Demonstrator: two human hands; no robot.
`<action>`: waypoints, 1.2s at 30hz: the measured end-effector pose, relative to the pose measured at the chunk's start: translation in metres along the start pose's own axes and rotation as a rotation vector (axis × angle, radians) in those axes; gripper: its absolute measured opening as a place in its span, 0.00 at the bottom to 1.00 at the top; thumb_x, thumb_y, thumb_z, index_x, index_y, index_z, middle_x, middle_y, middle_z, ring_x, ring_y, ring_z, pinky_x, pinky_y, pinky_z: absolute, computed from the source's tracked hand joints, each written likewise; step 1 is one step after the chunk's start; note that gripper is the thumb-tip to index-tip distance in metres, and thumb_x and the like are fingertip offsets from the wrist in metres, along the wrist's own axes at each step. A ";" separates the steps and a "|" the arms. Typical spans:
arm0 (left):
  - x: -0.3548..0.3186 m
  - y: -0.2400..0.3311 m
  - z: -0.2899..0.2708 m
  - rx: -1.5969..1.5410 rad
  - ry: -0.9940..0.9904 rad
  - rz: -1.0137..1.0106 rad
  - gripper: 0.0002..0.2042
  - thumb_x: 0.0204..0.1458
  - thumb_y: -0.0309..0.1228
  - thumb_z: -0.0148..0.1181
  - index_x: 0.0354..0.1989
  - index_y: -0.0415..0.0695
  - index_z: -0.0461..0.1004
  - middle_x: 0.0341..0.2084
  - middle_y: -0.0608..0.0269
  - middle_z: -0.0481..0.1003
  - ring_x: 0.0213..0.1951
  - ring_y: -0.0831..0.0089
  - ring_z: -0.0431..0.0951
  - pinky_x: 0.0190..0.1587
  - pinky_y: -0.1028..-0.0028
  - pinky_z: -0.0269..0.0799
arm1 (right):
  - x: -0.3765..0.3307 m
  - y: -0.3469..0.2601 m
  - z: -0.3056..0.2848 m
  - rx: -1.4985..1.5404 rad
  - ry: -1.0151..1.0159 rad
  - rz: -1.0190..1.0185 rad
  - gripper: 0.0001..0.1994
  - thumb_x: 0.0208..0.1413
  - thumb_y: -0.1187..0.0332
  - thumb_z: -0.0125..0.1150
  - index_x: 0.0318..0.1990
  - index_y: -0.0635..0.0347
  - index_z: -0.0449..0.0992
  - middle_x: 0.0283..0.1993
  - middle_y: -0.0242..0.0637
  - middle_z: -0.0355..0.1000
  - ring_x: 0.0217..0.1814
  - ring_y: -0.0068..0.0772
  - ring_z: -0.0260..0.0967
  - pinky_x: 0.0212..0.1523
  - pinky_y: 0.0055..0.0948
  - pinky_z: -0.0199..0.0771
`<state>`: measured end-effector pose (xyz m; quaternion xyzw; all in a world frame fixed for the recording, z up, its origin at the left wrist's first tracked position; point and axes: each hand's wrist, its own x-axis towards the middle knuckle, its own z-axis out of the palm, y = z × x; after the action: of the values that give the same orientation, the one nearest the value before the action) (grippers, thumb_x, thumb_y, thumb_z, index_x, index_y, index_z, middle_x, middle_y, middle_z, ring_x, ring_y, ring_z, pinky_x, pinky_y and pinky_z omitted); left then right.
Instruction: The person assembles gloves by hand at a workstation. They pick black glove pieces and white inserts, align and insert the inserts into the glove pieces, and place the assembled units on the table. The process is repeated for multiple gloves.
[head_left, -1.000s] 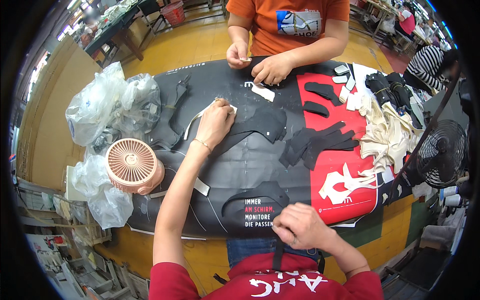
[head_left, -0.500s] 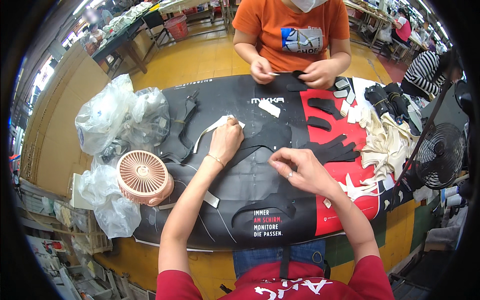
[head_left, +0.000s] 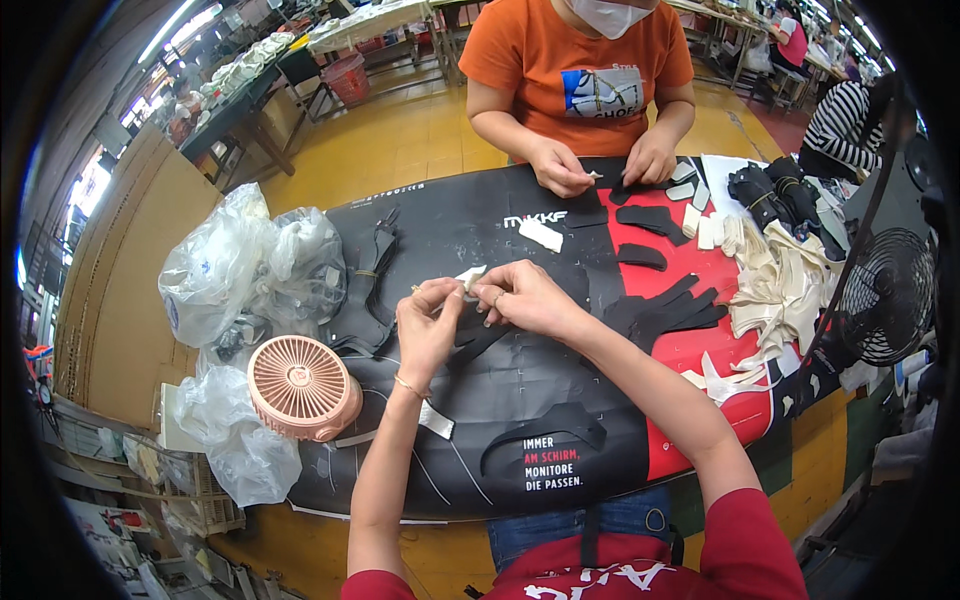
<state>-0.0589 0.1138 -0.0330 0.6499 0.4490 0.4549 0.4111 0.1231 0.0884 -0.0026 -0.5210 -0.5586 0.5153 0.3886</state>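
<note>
Above the middle of the table, my left hand and my right hand are close together, fingertips pinched on a small white fabric strip. Part of the strip is hidden behind my fingers. Below them a black fabric piece lies on the mat, partly covered by my hands. A folded white piece rests just beyond my right hand. Nearer to me lies a curved black piece, with a short white strip to its left.
Clear plastic bags and a pink fan stand at left, near bundled black pieces. To the right are black pieces, a pile of cream pieces and a black fan. Across, a co-worker's hands handle small pieces.
My left hand has lifted the white strip off the mat and drawn it nearer. My right hand has moved left to meet it, and both now pinch the strip. The view has shifted slightly.
</note>
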 end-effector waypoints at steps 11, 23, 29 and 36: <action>-0.060 0.053 0.021 0.224 0.000 0.254 0.07 0.52 0.18 0.61 0.38 0.33 0.82 0.37 0.53 0.80 0.37 0.67 0.82 0.41 0.73 0.78 | -0.070 -0.014 0.001 -0.234 0.075 -0.047 0.12 0.63 0.70 0.56 0.39 0.75 0.78 0.28 0.42 0.76 0.27 0.20 0.71 0.30 0.27 0.70; -0.081 0.050 0.031 -0.059 -0.084 -0.002 0.07 0.55 0.18 0.59 0.39 0.33 0.82 0.41 0.57 0.79 0.42 0.75 0.80 0.44 0.78 0.78 | -0.098 0.003 0.000 -0.306 0.156 -0.208 0.10 0.60 0.71 0.57 0.40 0.71 0.78 0.32 0.44 0.75 0.28 0.30 0.73 0.32 0.32 0.72; -0.088 0.051 0.037 -0.067 -0.053 0.016 0.08 0.55 0.18 0.60 0.41 0.33 0.82 0.42 0.57 0.78 0.41 0.74 0.80 0.42 0.77 0.79 | -0.109 0.003 -0.002 -0.279 0.128 -0.192 0.09 0.60 0.70 0.59 0.41 0.69 0.79 0.33 0.43 0.76 0.31 0.33 0.75 0.33 0.33 0.73; -0.096 0.064 0.049 0.130 0.016 0.206 0.09 0.51 0.19 0.62 0.42 0.35 0.82 0.39 0.54 0.80 0.37 0.69 0.83 0.38 0.74 0.79 | -0.115 0.006 -0.003 -0.281 0.231 -0.261 0.09 0.60 0.71 0.60 0.40 0.70 0.78 0.34 0.45 0.76 0.34 0.39 0.78 0.35 0.32 0.75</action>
<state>-0.0156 -0.0011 -0.0067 0.7144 0.4117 0.4697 0.3154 0.1449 -0.0244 0.0035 -0.5490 -0.6393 0.3147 0.4370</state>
